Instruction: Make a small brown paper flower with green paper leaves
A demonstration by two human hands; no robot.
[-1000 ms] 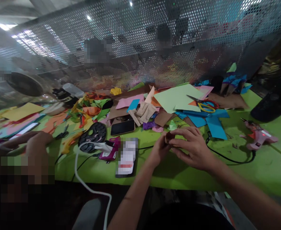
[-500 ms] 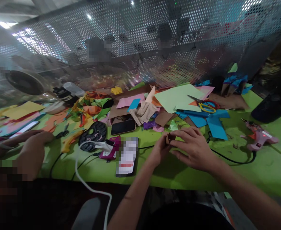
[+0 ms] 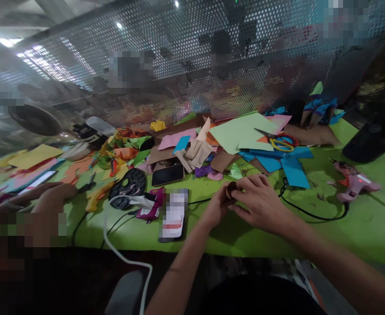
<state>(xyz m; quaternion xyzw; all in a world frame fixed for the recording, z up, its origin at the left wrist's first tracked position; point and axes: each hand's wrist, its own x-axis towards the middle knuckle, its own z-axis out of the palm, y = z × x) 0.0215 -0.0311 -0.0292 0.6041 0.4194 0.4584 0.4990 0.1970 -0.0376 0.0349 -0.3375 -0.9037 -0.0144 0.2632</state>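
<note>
Brown paper roll (image 3: 232,190): left hand (image 3: 216,210) and right hand (image 3: 261,203) are pinching it from both sides over green table (image 3: 343,227), apparently to stop its curl unwinding.

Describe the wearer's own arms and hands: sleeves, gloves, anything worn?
Left hand and right hand are bare: no gloves, no watch or bands visible. Left forearm and right forearm are bare to the frame edge, no sleeves showing. Rings: too blurred to tell.
</note>
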